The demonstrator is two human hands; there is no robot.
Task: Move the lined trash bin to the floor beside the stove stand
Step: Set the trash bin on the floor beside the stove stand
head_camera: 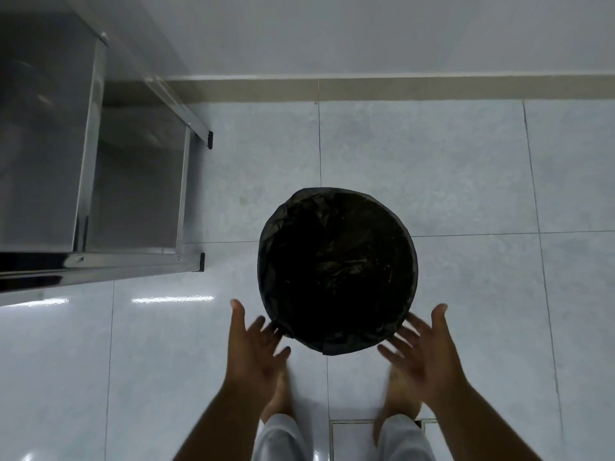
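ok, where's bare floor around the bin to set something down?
Bare tile: the wide stretch right of the lined trash bin; the band between the bin and the baseboard; the narrower strip between the bin and the stove stand legs. Crowded: the bin's near side, where the left hand and right hand spread open by its rim, above the feet.

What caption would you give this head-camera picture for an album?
Open left hand and right hand flank the lined bin at its near rim, on the tiled floor beside the steel stand.
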